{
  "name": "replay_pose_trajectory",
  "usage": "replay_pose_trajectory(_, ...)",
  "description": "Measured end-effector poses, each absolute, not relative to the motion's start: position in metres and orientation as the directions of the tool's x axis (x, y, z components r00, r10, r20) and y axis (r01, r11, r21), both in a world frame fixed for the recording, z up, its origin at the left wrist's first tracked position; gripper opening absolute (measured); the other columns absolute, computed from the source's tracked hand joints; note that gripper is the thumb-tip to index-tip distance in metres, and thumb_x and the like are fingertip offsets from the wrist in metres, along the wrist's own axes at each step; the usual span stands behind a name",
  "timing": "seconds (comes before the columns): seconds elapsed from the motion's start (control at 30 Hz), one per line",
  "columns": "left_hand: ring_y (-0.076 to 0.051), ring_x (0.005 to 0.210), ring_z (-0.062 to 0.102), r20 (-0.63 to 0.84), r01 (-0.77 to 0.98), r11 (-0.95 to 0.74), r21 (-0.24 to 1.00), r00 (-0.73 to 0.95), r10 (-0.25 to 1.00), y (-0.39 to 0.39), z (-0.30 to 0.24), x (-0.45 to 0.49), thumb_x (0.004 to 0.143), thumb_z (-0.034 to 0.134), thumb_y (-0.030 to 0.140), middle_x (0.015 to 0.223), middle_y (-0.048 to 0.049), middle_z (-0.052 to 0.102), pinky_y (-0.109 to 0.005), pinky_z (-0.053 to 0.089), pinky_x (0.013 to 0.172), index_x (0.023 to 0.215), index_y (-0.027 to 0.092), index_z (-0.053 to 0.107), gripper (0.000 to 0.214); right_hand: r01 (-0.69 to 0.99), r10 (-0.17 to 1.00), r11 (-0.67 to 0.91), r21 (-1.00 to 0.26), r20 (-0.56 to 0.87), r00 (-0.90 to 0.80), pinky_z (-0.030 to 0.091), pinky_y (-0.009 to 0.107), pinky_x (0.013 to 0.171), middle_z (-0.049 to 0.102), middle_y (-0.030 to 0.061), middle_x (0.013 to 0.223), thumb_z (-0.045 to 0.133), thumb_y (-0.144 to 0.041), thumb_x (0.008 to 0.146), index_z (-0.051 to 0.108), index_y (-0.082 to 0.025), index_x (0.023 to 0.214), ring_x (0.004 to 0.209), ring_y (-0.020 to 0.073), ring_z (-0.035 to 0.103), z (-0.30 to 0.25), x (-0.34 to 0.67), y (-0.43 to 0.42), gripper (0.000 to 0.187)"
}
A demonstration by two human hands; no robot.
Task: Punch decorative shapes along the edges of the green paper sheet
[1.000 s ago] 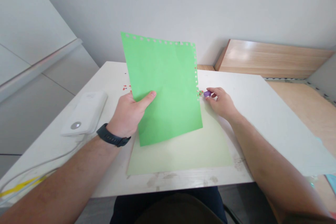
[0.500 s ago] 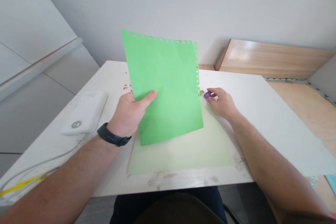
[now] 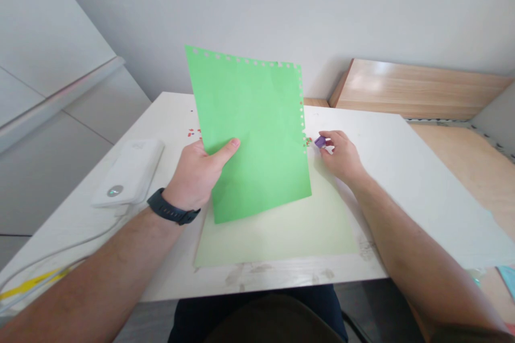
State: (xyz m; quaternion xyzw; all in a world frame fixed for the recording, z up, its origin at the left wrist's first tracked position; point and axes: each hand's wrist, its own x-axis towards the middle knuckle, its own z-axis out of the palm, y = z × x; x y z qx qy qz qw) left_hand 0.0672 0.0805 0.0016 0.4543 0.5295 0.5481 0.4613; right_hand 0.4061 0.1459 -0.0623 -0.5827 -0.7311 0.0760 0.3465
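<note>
My left hand (image 3: 199, 174) grips a bright green paper sheet (image 3: 253, 128) by its left edge, thumb on the front, and holds it upright above the table. Small punched holes run along the sheet's top and right edges. My right hand (image 3: 341, 156) rests on the white table (image 3: 402, 171) just right of the sheet, its fingers closed on a small purple punch (image 3: 320, 142). A pale green sheet (image 3: 281, 230) lies flat on the table under both hands. A black watch sits on my left wrist.
A white power bank (image 3: 129, 174) with a cable lies at the table's left. Tiny red and green paper bits (image 3: 193, 132) are scattered behind the sheet. A wooden bench (image 3: 414, 88) stands against the back wall on the right. A white cabinet is on the left.
My right hand has lifted the purple punch slightly and tilted it. The green sheet and my left hand have barely moved.
</note>
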Motion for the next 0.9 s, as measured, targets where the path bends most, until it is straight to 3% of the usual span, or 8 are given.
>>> replay_pose_trajectory(0.27, -0.035, 0.128, 0.07, 0.004, -0.032, -0.008, 0.999, -0.148, 0.989, 0.08, 0.0, 0.067, 0.08, 0.087, 0.052, 0.138, -0.0069, 0.075, -0.052, 0.057, 0.112, 0.124, 0.026, 0.079, 0.052, 0.847, 0.903, 0.336, -0.413, 0.396, -0.165, 0.056, 0.046, 0.105, 0.065, 0.016, 0.129, 0.061, -0.014, 0.085, 0.073, -0.021, 0.13, 0.112, 0.0301, 0.068, -0.064, 0.403, 0.144, 0.047)
replay_pose_trajectory(0.73, -0.035, 0.127, 0.071, 0.02, -0.017, -0.023, 1.0, -0.153, 0.988, 0.08, -0.001, 0.067, 0.081, 0.087, 0.051, 0.133, -0.006, 0.077, -0.051, 0.056, 0.113, 0.124, 0.027, 0.079, 0.05, 0.814, 0.917, 0.314, -0.489, 0.378, -0.126, 0.059, 0.043, 0.092, 0.07, 0.0131, 0.121, 0.063, -0.016, 0.085, 0.075, -0.022, 0.126, 0.095, 0.0253, 0.07, -0.058, 0.402, 0.144, 0.043)
replay_pose_trajectory(0.9, -0.035, 0.128, 0.07, 0.014, -0.024, -0.018, 1.0, -0.139, 0.99, 0.081, -0.002, 0.066, 0.082, 0.086, 0.051, 0.136, -0.0064, 0.076, -0.052, 0.055, 0.114, 0.124, 0.027, 0.079, 0.049, 0.804, 0.912, 0.24, -0.544, 0.41, 0.005, 0.059, 0.042, 0.084, 0.073, 0.0127, 0.116, 0.068, -0.027, 0.087, 0.072, -0.02, 0.132, 0.087, 0.0238, 0.07, -0.055, 0.401, 0.143, 0.045)
